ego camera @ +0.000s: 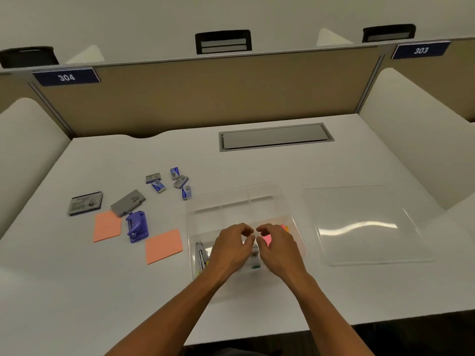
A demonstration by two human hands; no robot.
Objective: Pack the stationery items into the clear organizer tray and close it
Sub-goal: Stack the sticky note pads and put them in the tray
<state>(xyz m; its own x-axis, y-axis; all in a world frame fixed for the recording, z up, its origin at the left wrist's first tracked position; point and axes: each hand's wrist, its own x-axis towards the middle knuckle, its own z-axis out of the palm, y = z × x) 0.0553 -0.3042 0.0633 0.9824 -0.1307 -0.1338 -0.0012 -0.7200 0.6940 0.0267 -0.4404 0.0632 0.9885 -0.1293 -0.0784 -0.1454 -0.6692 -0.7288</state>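
The clear organizer tray (232, 195) lies open mid-table, its clear lid (365, 224) flat to the right. My left hand (230, 249) and my right hand (279, 249) hover side by side over the tray's near compartments, fingers curled and apart, nothing visibly held. Beneath them show pink sticky notes (267, 238), a metal stapler (200, 254) and a small pale item (255, 251), partly hidden. Left of the tray lie two orange note pads (163, 246) (107, 226), a purple hole punch (137, 226), two grey flat cases (128, 202) (84, 202) and several small staple boxes (167, 182).
A grey cable hatch (276, 136) is set into the white table at the back. A tan partition (205, 98) closes the far side, and white side panels (416, 124) flank the desk. The table's front edge runs just below my forearms.
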